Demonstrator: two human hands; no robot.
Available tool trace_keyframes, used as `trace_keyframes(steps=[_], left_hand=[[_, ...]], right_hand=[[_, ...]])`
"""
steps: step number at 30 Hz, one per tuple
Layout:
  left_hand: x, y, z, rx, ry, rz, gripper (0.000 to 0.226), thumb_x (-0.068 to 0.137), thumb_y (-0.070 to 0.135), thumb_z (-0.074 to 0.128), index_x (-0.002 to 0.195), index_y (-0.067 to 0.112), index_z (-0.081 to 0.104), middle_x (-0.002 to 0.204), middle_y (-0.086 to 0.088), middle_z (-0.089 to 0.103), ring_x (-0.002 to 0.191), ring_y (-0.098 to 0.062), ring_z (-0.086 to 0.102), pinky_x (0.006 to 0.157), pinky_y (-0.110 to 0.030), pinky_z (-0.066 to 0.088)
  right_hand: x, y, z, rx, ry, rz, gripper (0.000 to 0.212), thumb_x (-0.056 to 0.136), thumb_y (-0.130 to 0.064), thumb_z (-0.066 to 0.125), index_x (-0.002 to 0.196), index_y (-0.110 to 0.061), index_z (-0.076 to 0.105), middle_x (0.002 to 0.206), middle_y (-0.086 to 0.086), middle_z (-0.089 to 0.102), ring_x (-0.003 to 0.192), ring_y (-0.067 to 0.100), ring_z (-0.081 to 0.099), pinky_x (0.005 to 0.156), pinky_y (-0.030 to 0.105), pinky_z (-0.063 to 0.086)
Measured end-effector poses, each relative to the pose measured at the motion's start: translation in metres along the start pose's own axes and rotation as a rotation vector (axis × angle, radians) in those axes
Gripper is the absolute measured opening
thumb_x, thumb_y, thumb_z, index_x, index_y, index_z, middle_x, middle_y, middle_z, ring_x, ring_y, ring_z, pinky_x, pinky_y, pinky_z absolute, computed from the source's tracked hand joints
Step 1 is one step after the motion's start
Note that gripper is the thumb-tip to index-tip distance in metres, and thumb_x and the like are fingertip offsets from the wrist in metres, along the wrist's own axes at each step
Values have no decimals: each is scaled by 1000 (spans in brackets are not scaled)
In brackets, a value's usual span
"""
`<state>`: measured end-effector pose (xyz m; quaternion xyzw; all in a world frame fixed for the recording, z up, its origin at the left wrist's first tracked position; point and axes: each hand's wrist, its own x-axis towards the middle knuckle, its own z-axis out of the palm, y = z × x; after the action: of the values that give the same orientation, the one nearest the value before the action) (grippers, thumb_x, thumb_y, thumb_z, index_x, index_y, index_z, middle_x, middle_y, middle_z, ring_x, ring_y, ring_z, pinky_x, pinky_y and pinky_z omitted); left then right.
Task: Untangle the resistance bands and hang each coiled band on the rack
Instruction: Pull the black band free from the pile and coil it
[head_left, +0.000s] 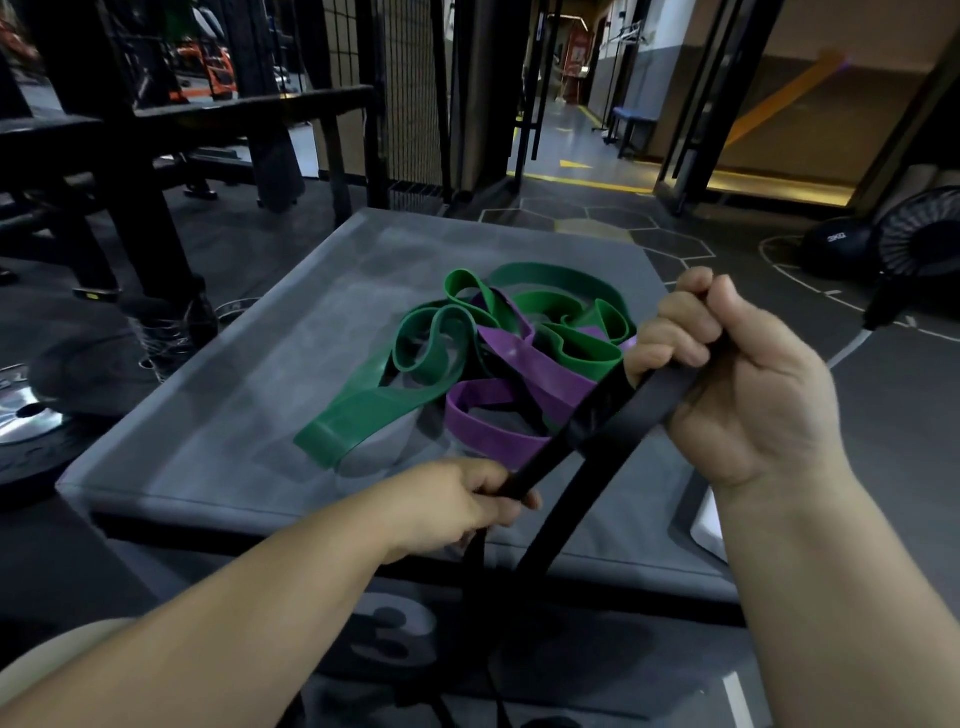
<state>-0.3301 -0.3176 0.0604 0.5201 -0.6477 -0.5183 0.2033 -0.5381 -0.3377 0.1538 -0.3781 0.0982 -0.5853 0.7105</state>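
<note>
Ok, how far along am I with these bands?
Done: the black band looks lifted out of the pile. In hand: left hand and right hand both grip it, uncoiled. Remaining: green band and purple band lie tangled on the grey pad; no band hangs anywhere in view.

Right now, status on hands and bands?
Left hand and right hand both grip the black band. Green band, purple band tangled on the grey pad.

On the grey padded worktop (234, 415), toward its right half: tangled green bands (363, 415) and a purple band (519, 358), looped through one another, one flat green end reaching toward the near left.
</note>
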Motion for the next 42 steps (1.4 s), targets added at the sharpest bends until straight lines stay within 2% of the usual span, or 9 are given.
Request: trace_keyframes(steps=[4, 11, 14, 18, 22, 25, 32, 35, 42], left_hand=[[0, 9, 4, -326, 64, -13, 7, 96, 9, 57, 97, 5, 62, 74, -1, 71, 66, -10, 65, 65, -20, 53], [-6, 20, 15, -266, 105, 47, 8, 100, 23, 51, 101, 20, 58, 77, 6, 65, 63, 9, 60, 54, -4, 40], [-4, 17, 21, -257, 146, 59, 7, 100, 27, 50, 100, 26, 57, 67, 7, 64, 73, -5, 63, 73, -25, 52], [-5, 25, 22, -346, 225, 86, 14, 100, 23, 49, 91, 24, 59, 55, 7, 52, 52, -6, 49, 47, -21, 38], [-10, 33, 19, -389, 121, 63, 16, 98, 10, 51, 98, 22, 61, 73, 2, 61, 59, -6, 50, 53, -20, 41], [-13, 33, 18, -386, -36, 35, 30, 95, -4, 48, 105, 22, 60, 112, -16, 67, 86, -16, 64, 79, -30, 53], [-7, 28, 20, -496, 198, 108, 14, 86, 1, 68, 89, 11, 58, 82, -4, 67, 79, -18, 63, 78, -36, 52], [-3, 28, 17, -615, 333, 117, 35, 74, 9, 82, 85, 9, 49, 75, -9, 62, 76, -25, 60, 76, -45, 50], [-11, 27, 20, -726, 20, 119, 36, 84, -23, 48, 100, 9, 52, 91, -4, 67, 85, -12, 64, 74, -22, 51]], right_hand=[[-1, 7, 3, -223, 106, -90, 9, 98, -21, 41, 100, -18, 49, 65, -7, 39, 54, 8, 40, 58, 25, 46], [-1, 22, 9, -341, 230, -161, 18, 104, -21, 37, 121, -26, 44, 64, -4, 40, 54, 11, 38, 56, 28, 48], [0, 26, 4, -441, 233, -198, 33, 104, -13, 39, 132, -29, 39, 64, -4, 40, 54, 11, 36, 57, 27, 45], [1, 29, -4, -533, 200, -216, 54, 100, -1, 43, 143, -31, 30, 69, -3, 43, 58, 10, 38, 61, 26, 45], [1, 42, -7, -633, 151, -219, 57, 89, -9, 49, 135, -37, 31, 69, -2, 45, 59, 11, 42, 65, 28, 45], [-2, 54, -10, -792, 82, -208, 52, 90, -17, 48, 130, -47, 32, 65, -5, 51, 63, 13, 44, 73, 34, 42], [-15, 70, -10, -1062, -55, -92, 38, 95, -35, 49, 124, -56, 37, 79, 0, 55, 83, 8, 57, 91, 25, 47], [-16, 77, -12, -1110, -14, -88, 21, 92, -45, 49, 113, -42, 51, 86, -4, 58, 86, 10, 58, 84, 28, 48], [-13, 78, -18, -1265, 235, -182, 16, 86, -59, 46, 84, -47, 56, 65, -21, 60, 68, 5, 57, 69, 28, 46]])
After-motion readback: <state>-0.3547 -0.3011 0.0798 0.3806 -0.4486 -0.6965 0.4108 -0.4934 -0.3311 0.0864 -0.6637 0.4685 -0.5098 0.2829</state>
